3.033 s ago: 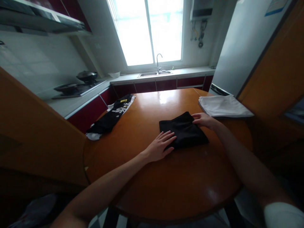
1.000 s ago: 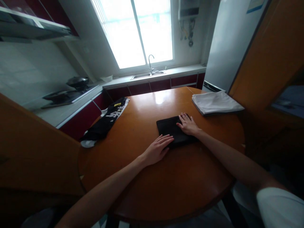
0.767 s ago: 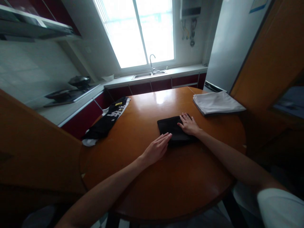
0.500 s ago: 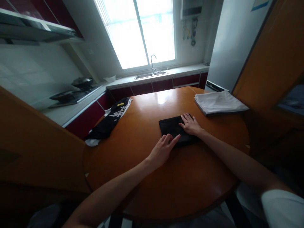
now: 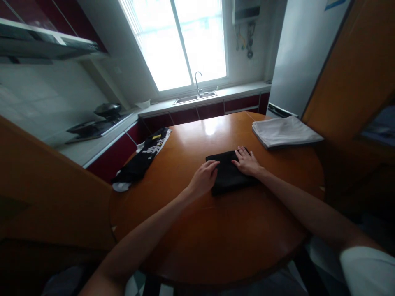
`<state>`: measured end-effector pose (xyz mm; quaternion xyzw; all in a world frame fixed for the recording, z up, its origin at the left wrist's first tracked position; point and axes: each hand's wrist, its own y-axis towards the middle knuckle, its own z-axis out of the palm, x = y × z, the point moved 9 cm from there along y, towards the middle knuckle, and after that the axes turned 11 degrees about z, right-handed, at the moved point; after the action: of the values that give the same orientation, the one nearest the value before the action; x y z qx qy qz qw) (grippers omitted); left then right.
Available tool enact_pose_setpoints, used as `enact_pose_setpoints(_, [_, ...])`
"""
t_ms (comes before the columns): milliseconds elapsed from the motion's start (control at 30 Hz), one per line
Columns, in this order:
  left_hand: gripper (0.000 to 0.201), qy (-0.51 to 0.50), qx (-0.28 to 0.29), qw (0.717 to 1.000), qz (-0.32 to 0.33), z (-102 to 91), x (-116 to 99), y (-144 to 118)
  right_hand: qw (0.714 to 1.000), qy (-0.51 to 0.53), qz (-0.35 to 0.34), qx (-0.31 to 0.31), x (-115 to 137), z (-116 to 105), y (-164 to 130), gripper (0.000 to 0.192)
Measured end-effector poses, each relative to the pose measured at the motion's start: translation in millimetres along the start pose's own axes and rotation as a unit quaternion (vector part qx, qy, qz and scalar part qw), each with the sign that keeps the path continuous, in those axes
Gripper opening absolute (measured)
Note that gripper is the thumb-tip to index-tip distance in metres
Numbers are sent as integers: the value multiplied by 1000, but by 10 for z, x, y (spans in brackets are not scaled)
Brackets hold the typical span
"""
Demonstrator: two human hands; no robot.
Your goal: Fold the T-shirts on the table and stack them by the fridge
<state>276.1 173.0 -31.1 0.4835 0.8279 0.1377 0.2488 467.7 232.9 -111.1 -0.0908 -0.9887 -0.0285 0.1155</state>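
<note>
A folded black cloth lies mid-way across a round wooden table. The right hand presses flat on it, fingers spread; the left hand curls at its left edge. It looks soft, light and limp, best gripped along a folded edge. No containers sit beside the cloth.
</note>
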Motion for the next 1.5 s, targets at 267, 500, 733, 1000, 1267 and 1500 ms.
enact_pose_setpoints(267, [73,82,176,973,-124,683,781,5,1000,10,4,-9,12,-24,-38,68])
enact_pose_setpoints(500, [71,67,150,975,-149,507,768,230,1000,11,5,-7,23,-34,-51,67])
enact_pose_setpoints(733, [77,75,181,980,-37,814,260,281,1000,7,17,-22,-2,-45,-53,69])
enact_pose_setpoints(1000, [87,78,189,979,-24,873,283,211,998,24,56,-3,-198,-57,-23,76])
enact_pose_setpoints(1267, [69,24,146,986,82,676,-253,336,982,124,98,-107,-654,-478,242,65])
enact_pose_setpoints(1500, [69,-7,199,959,202,921,-716,139,992,108,-62,-34,-290,-295,252,60])
